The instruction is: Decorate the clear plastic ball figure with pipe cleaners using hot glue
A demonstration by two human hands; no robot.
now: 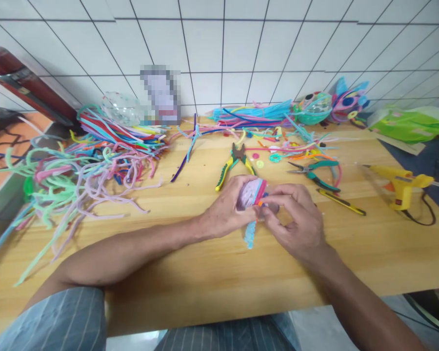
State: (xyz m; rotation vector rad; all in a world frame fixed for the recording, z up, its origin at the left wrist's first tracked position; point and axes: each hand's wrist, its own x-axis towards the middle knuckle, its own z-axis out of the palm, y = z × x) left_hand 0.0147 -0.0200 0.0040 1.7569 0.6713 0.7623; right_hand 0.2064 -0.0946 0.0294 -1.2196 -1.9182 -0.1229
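Note:
My left hand (229,209) wraps around a small round pipe-cleaner craft (251,191) with lilac and pink bands, holding it just above the wooden table (190,253). My right hand (294,219) meets it from the right, with thumb and fingers pinched on its orange and blue edge. A light blue fuzzy strip (250,235) hangs down from the craft between both hands.
A big tangle of coloured pipe cleaners (91,156) covers the left. Yellow-green cutters (235,163), green pliers (316,171) and a yellow utility knife (342,201) lie behind the hands. A yellow glue gun (400,185) rests at the right. Finished crafts (331,105) stand by the tiled wall.

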